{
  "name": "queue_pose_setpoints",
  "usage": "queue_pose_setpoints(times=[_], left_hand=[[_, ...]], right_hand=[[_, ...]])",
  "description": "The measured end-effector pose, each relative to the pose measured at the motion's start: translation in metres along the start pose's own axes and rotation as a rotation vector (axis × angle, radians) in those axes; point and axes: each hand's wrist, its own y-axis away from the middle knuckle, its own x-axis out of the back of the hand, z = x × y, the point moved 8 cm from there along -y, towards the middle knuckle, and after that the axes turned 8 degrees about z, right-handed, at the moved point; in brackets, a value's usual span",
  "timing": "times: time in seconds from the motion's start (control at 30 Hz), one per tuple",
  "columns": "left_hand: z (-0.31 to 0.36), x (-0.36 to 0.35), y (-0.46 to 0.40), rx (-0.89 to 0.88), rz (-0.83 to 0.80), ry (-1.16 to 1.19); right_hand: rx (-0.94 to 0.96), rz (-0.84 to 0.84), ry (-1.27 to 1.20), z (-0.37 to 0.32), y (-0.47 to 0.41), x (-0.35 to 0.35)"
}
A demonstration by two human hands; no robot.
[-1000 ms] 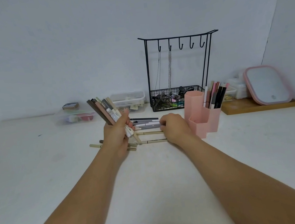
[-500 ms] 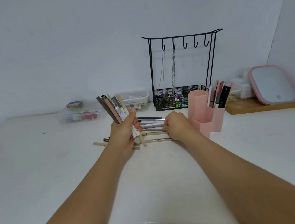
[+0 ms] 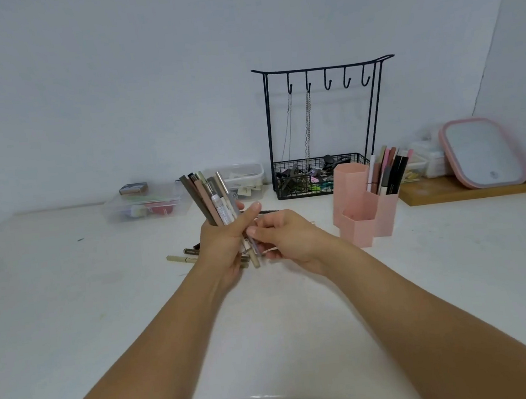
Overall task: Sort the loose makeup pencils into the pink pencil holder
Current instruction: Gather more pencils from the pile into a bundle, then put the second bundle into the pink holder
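On the table (image 3: 72,319), the left hand (image 3: 224,249) and right hand (image 3: 292,238) meet at centre around a bundle of pencils (image 3: 212,201), with loose pencils (image 3: 181,258) lying at nine o'clock of them. The pencil holder (image 3: 354,208) stands at three o'clock, more pencils upright in its rear right compartment. Behind it, at twelve o'clock, stands the wire rack (image 3: 328,126); storage boxes (image 3: 144,206) sit at eleven o'clock, and a mirror (image 3: 482,151) on a board (image 3: 451,192) at two o'clock.

**Matt plastic, black wire, bare wood**

The pink pencil holder (image 3: 366,210) looks like smooth matt plastic. The jewellery rack (image 3: 328,126) is thin black metal wire. Storage boxes (image 3: 144,206) are clear glossy plastic. The board (image 3: 470,190) shows plain wood; the tabletop (image 3: 70,303) is smooth white.
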Motion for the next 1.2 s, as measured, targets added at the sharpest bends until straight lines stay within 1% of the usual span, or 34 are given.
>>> queue_pose_setpoints(times=[0.07,0.17,0.2,0.3,0.33,0.4,0.43,0.53,0.63,0.67,0.73,0.8,0.83,0.9,0.97,1.03,1.1,1.2], left_hand=[[0.001,0.0,0.001,-0.018,0.028,-0.033],[0.005,-0.005,0.005,-0.093,-0.007,-0.143],[0.007,-0.007,0.006,-0.121,-0.018,-0.167],[0.01,-0.016,0.012,-0.232,-0.052,-0.333],[0.008,-0.021,0.016,-0.251,-0.083,-0.376],[-0.002,-0.029,0.024,-0.238,-0.153,-0.435],[-0.008,-0.032,0.026,-0.231,-0.191,-0.468],[-0.017,-0.033,0.026,-0.224,-0.233,-0.592],[-0.019,-0.036,0.025,-0.214,-0.229,-0.649],[-0.02,-0.039,0.026,-0.214,-0.254,-0.648],[-0.023,-0.043,0.029,-0.164,-0.314,-0.557],[-0.022,-0.039,0.028,-0.115,-0.266,-0.447],[-0.02,-0.034,0.025,-0.104,-0.217,-0.394],[-0.014,-0.026,0.021,-0.103,-0.133,-0.328],[-0.009,-0.02,0.018,-0.141,-0.072,-0.34],[-0.004,-0.02,0.019,-0.191,-0.071,-0.351],[-0.001,-0.025,0.022,-0.236,-0.108,-0.354],[0.002,-0.029,0.026,-0.277,-0.127,-0.344]], right_hand=[[0.028,0.027,0.051,-0.005,0.0,0.003],[0.063,0.054,0.162,-0.018,0.004,0.02],[0.068,0.065,0.161,-0.024,0.005,0.026],[0.047,0.19,-0.031,-0.03,0.004,0.045],[0.064,0.2,-0.05,-0.033,0.004,0.044],[0.092,0.16,0.014,-0.031,0.006,0.028],[0.092,0.168,0.049,-0.028,0.007,0.021],[0.099,0.324,0.072,-0.018,0.005,0.021],[0.094,0.38,0.024,-0.019,0.006,0.029],[0.107,0.396,0.006,-0.023,0.008,0.034],[0.139,0.459,-0.086,-0.028,0.01,0.051],[0.164,0.534,-0.112,-0.026,0.012,0.068],[0.161,0.526,-0.09,-0.022,0.013,0.07],[0.139,0.419,-0.064,-0.008,0.014,0.059],[0.138,0.374,-0.058,-0.004,0.014,0.051],[0.167,0.422,-0.051,-0.014,0.013,0.056],[0.227,0.507,-0.074,-0.032,0.015,0.07],[0.276,0.617,-0.178,-0.055,0.02,0.101]])
